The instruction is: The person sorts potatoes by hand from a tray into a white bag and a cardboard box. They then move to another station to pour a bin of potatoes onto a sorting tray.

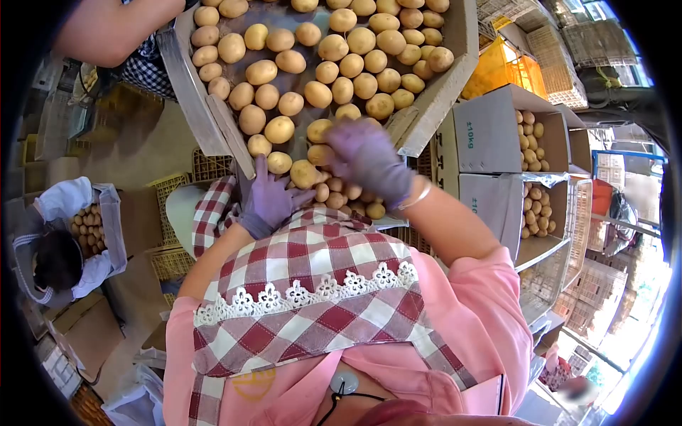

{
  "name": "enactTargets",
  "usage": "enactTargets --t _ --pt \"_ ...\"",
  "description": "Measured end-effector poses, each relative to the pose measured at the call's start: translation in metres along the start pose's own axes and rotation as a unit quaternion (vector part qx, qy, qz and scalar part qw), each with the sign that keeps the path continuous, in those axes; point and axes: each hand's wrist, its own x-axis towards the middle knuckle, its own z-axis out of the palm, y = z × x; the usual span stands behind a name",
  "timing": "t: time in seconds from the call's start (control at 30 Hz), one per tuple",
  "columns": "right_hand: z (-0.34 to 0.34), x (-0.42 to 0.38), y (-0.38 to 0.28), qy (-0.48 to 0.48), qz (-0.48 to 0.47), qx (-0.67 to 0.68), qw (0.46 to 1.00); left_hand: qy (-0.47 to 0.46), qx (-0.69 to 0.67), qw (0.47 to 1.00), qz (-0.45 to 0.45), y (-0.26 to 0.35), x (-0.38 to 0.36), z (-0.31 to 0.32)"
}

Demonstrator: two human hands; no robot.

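Note:
Many potatoes (332, 48) lie spread over a sorting chute (451, 85) with raised sides, narrowing toward my body. My left hand (268, 195), in a purple-grey glove, rests by the chute's mouth with its fingers spread, next to a potato (304, 173). My right hand (369, 157), gloved the same way, reaches over the potatoes at the mouth. Its fingers are smeared by motion, and I cannot tell whether it grips one. More potatoes (348, 196) are heaped just below the mouth, between my hands and my checked apron (305, 284).
To the right stand cartons (490, 135) holding potatoes, near an orange crate (504, 67). A person's arm (106, 32) reaches in at the upper left. Another person (57, 263) bends over a potato box on the left. Yellow crates (170, 263) stand on the floor.

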Motion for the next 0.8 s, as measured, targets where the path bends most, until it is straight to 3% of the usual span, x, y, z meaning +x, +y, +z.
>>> enactTargets --t 0.03,0.1,0.13,0.2,0.27,0.33,0.4,0.53,0.6,0.67,0.77,0.8 --pt "-0.032 0.005 0.009 -0.073 0.13 -0.027 0.988 0.002 -0.013 1.0 -0.008 -0.001 0.0 0.001" --pt "-0.048 0.015 0.049 -0.073 0.158 -0.153 0.973 0.005 -0.034 0.999 -0.022 0.002 -0.001 0.009" --pt "-0.043 0.025 0.057 -0.104 0.157 -0.138 0.972 -0.035 -0.037 0.998 -0.023 -0.002 0.005 -0.004" --pt "-0.026 0.049 0.067 -0.134 0.146 -0.141 0.97 -0.064 0.154 0.984 0.058 -0.01 0.023 -0.046" --pt "-0.012 0.064 0.066 -0.109 0.132 -0.159 0.972 0.033 -0.1 0.991 -0.076 0.0 0.013 -0.008" --pt "-0.014 0.061 0.075 -0.085 0.12 -0.187 0.971 -0.018 -0.041 0.999 -0.025 -0.006 0.012 -0.008" --pt "-0.019 0.054 0.09 -0.122 0.13 -0.158 0.971 0.037 -0.131 0.985 -0.105 -0.002 0.015 -0.013" --pt "0.003 0.079 0.085 -0.148 0.184 -0.165 0.958 0.062 -0.08 0.992 -0.07 -0.001 0.021 -0.023" --pt "-0.004 0.072 0.081 -0.125 0.169 -0.172 0.962 0.079 -0.023 0.997 -0.011 -0.006 0.01 -0.005" --pt "-0.042 0.038 0.074 -0.109 0.136 -0.164 0.971 0.067 -0.008 0.998 -0.015 -0.005 0.007 -0.001" --pt "-0.063 -0.009 0.082 0.092 0.169 -0.163 0.968 0.064 -0.004 0.998 -0.01 -0.005 0.008 -0.006" --pt "-0.069 -0.038 0.1 0.226 0.159 -0.16 0.948 0.07 -0.012 0.997 -0.024 -0.004 0.01 -0.008"
